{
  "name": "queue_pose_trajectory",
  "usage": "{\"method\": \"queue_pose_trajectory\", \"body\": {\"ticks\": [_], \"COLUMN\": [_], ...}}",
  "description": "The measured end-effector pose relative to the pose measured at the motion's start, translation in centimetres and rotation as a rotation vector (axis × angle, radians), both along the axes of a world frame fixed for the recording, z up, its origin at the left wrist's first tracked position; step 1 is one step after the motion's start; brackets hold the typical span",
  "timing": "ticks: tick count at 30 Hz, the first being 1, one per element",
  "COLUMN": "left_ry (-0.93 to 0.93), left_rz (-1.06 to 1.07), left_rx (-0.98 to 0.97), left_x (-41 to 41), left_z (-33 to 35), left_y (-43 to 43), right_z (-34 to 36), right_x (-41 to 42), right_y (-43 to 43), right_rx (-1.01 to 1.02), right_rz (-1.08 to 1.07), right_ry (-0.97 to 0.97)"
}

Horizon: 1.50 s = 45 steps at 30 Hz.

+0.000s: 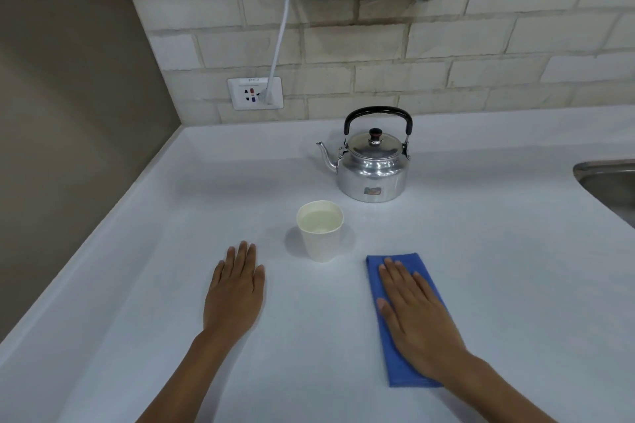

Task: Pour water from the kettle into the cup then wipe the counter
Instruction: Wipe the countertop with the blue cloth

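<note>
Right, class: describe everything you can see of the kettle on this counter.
The kettle is shiny, silver-coloured metal with a round squat body, a curved spout pointing left, a domed lid with a dark knob, and a black arched handle standing upright. A small label sits low on its front. It stands upright on the white counter near the tiled wall, behind the cup, untouched.

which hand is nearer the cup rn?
Left, narrowly. The left hand lies flat on the counter just left of the cup; the right hand lies flat on the blue cloth, right of the cup and closer to the person.
</note>
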State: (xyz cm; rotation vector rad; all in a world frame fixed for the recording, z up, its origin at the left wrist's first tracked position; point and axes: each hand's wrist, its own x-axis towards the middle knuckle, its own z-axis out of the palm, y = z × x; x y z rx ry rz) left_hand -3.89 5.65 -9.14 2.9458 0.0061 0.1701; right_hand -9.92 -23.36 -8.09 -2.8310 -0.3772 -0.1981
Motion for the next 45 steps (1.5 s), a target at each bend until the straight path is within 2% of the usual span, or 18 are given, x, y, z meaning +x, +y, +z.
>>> {"method": "queue_pose_trajectory", "body": {"ticks": [4,7,9,14,19,25,31,39,45], "left_ry": [0.005,0.01,0.009,0.007,-0.005,-0.018,-0.038,-0.024,-0.017], "left_rz": [0.016,0.022,0.016,-0.002,0.027,0.031,0.021,0.024,0.023], "left_rx": [0.011,0.045,0.053,0.021,0.027,0.013,-0.02,-0.036,0.021], "left_x": [0.0,0.0,-0.1,-0.1,0.0,0.0,-0.1,0.0,0.0], "left_z": [0.3,0.4,0.3,0.3,0.1,0.2,0.6,0.1,0.1], "left_y": [-0.5,-0.5,-0.4,-0.2,-0.5,-0.6,-0.6,-0.2,-0.3], "right_z": [0.8,1.6,1.6,0.6,1.2,1.8,3.0,1.3,1.7], "right_x": [4.5,8.3,9.5,7.6,9.9,15.9,18.9,14.5,13.4], "right_y": [-4.2,-2.8,-1.1,-1.9,-3.4,0.8,4.0,-2.0,-9.0], "right_rx": [-0.038,-0.071,-0.081,-0.046,-0.09,-0.127,-0.064,-0.074,-0.074], "right_rz": [-0.098,-0.127,-0.073,0.26,0.249,0.412,0.476,0.424,0.08], "right_ry": [0.037,0.093,0.106,0.103,0.094,0.108,0.142,0.092,0.142]}}
